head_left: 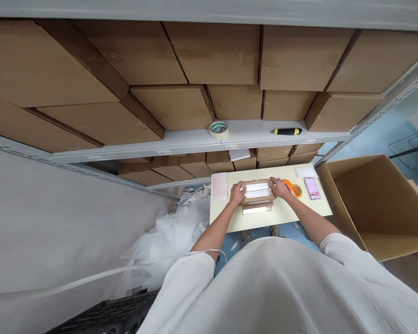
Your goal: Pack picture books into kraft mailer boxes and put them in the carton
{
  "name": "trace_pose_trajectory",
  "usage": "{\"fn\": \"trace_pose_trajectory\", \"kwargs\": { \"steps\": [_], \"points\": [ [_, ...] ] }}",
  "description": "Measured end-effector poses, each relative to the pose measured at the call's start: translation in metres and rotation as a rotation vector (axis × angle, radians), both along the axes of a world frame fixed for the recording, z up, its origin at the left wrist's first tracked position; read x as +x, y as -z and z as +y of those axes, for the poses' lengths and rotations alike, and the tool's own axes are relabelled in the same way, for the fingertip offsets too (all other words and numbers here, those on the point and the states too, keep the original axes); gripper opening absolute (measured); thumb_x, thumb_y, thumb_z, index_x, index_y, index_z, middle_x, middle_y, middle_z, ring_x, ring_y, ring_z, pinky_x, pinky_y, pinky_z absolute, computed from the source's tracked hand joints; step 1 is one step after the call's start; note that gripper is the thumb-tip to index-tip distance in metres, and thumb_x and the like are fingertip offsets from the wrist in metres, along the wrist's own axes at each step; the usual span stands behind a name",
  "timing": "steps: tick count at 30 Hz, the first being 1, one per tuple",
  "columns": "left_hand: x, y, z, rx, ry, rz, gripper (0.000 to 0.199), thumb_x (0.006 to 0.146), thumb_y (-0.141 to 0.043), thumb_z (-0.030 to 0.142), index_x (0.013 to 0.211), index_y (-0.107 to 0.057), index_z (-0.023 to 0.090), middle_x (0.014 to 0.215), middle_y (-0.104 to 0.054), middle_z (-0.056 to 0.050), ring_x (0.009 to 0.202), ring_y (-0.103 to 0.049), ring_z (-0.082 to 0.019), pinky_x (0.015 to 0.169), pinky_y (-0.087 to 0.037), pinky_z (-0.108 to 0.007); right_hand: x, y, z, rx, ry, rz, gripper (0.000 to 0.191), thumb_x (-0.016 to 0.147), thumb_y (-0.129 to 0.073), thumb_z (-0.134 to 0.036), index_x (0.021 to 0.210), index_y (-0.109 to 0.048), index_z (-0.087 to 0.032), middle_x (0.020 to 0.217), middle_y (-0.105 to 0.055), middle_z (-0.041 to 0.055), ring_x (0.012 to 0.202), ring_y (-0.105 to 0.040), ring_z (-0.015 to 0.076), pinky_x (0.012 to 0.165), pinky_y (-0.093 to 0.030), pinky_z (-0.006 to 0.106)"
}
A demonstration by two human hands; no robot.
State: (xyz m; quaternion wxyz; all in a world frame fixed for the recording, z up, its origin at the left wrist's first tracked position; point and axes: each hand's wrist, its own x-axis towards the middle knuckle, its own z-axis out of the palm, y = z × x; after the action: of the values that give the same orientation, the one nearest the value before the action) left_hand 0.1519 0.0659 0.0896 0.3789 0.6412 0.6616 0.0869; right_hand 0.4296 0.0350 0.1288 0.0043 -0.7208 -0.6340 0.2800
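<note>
A small cardboard box point(258, 201) lies on the pale yellow tabletop point(237, 223), its front flap point(258, 209) folded out toward me with a shiny strip along it. White rectangular pieces point(257, 190) show in the box's top; whether they are contents or labels I cannot tell. My left hand point(237, 194) grips the box's left end, fingers curled over the edge. At the opposite end, my right hand point(279, 187) holds the right side the same way. Just right of that hand sit an orange tape dispenser point(290, 185) and a yellow tape roll point(297, 190).
A phone point(312, 188) and a white pad point(305, 172) lie at the table's right; a pinkish stack point(219, 187) is at its left. On the shelf are masking tape point(218, 130) and a utility knife point(286, 131). A big open carton point(355, 236) stands right, plastic wrap point(174, 236) left.
</note>
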Motion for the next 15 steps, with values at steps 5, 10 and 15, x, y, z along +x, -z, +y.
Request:
{"fn": "trace_pose_trajectory", "kwargs": {
  "steps": [5, 10, 15],
  "points": [
    [-0.001, -0.026, 0.007, 0.125, -0.029, -0.139, 0.05, 0.107, -0.042, 0.027, 0.156, -0.054, 0.025, 0.155, -0.056, -0.013, 0.142, -0.056, -0.028, 0.123, -0.043, -0.041, 0.002, -0.025, 0.003, 0.102, -0.024, -0.038, 0.07, 0.103, -0.049, -0.028, 0.17, -0.031, -0.026, 0.153, -0.054, 0.0169, 0.125, -0.065, 0.0333, 0.107, -0.052, 0.041],
    [0.006, -0.057, 0.005, 0.226, -0.147, -0.216, 0.034, 0.111, -0.044, 0.041, 0.138, -0.06, 0.027, 0.148, -0.056, -0.011, 0.113, -0.066, -0.025, 0.107, -0.051, -0.041, -0.002, -0.046, -0.001, 0.312, 0.045, 0.064, 0.059, 0.107, -0.038, -0.032, 0.166, -0.035, -0.025, 0.151, -0.054, 0.0171, 0.116, -0.066, 0.0329, 0.099, -0.056, 0.045],
    [0.009, -0.042, -0.019, 0.252, -0.2, -0.181, 0.009, 0.107, -0.055, 0.034, 0.109, -0.057, 0.025, 0.129, -0.058, -0.008, 0.098, -0.066, -0.02, 0.089, -0.052, -0.034, -0.001, -0.018, -0.028, 0.334, 0.088, 0.141, 0.044, 0.108, -0.04, -0.045, 0.143, -0.051, -0.021, 0.142, -0.058, 0.0177, 0.106, -0.068, 0.0303, 0.092, -0.058, 0.045]
  ]
}}
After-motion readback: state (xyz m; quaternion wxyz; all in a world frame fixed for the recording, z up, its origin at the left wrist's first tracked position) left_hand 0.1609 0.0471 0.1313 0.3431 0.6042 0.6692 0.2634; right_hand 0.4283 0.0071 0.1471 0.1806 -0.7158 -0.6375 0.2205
